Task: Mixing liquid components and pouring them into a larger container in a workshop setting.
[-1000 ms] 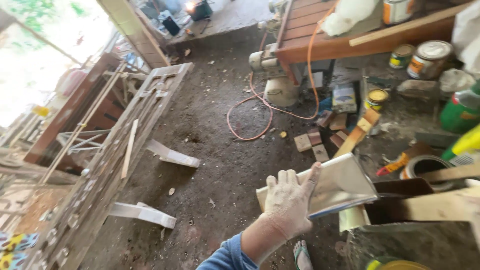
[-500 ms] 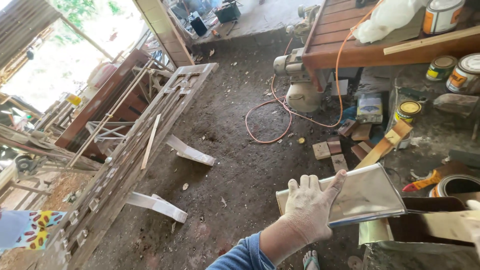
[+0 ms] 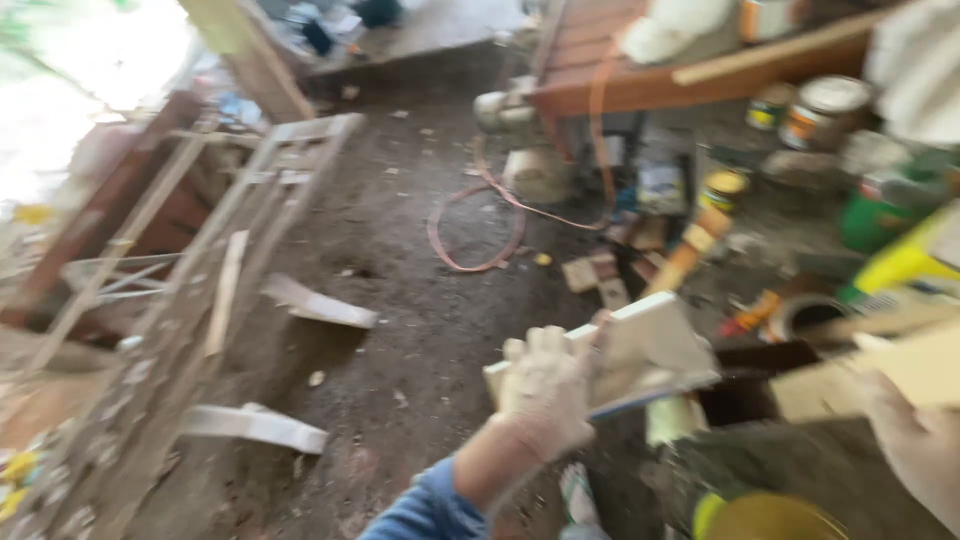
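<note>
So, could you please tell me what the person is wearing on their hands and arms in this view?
The left hand wears a pale, off-white work glove that looks grubby, and the forearm behind it ends in a blue sleeve, pushed back from the wrist. The right hand shows only at the frame's lower right edge, also in a pale glove; blur hides any finer detail.

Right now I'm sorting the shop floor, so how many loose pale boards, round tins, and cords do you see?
Pale boards: 3, one in the gloved left hand at, others at and
Round tins: 3
Orange cord: 1
Total: 7
</note>
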